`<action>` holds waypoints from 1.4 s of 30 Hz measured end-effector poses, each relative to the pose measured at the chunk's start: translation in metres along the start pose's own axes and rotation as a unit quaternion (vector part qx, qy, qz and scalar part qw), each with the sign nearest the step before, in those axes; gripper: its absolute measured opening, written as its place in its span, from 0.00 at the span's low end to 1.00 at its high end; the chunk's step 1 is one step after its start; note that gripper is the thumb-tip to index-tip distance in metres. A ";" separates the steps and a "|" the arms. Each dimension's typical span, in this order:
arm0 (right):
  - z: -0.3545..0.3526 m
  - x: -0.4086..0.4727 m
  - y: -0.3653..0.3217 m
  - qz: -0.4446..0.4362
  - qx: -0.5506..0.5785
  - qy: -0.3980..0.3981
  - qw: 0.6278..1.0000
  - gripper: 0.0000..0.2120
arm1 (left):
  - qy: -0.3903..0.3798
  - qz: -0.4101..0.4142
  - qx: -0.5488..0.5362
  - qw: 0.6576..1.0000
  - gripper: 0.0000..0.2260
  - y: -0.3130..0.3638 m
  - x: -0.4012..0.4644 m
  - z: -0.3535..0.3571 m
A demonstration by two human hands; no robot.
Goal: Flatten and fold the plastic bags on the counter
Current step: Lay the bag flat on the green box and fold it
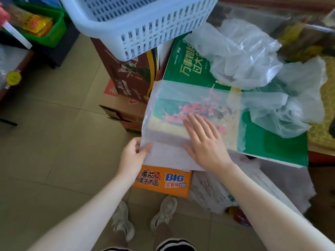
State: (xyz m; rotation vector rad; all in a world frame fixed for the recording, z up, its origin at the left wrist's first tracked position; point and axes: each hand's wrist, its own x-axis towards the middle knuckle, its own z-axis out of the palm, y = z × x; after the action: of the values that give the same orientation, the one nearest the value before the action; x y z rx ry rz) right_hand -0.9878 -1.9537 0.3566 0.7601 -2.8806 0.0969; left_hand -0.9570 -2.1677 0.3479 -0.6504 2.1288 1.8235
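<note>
My right hand (pixel 204 140) lies flat, fingers straight and together, pressing down on a thin, translucent white plastic bag (pixel 181 105) spread across the glossy green printed carton (pixel 272 147) that serves as my surface. The film is smooth under my palm, and the carton's red and yellow picture shows through it as a milky blur. The bag's near edge hangs off the carton's front, and there my left hand (pixel 133 156) pinches its lower left corner between thumb and curled fingers. A plain gold ring sits on one finger of my right hand.

Farther back on the same carton sits a heap of crumpled clear plastic bags (pixel 246 57), shiny and full of creases; how many are in it I can't make out. A pale blue slotted plastic basket (pixel 137 24) stands on a brown cardboard box (pixel 134 77) to the left. Below the bag's hanging edge is an orange noodle carton (pixel 163 180) on the beige tiled floor (pixel 54 142).
</note>
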 end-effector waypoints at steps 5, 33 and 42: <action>0.006 -0.041 -0.035 -0.043 -0.008 -0.060 0.997 0.42 | 0.032 0.000 -0.047 0.998 0.14 0.015 -0.008 -0.007; -0.064 0.049 0.051 0.194 0.014 -0.183 0.964 0.12 | -0.106 0.155 0.184 0.965 0.11 0.046 0.047 -0.014; -0.017 0.066 0.061 0.237 0.111 -0.170 0.950 0.08 | 0.050 0.182 0.340 0.921 0.03 0.062 0.061 0.004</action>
State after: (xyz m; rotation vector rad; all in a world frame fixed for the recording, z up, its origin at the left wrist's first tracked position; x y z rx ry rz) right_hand -1.0725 -1.9306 0.3838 0.0937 -3.3645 0.3890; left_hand -1.0406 -2.1664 0.3718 -0.1815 2.8590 1.0443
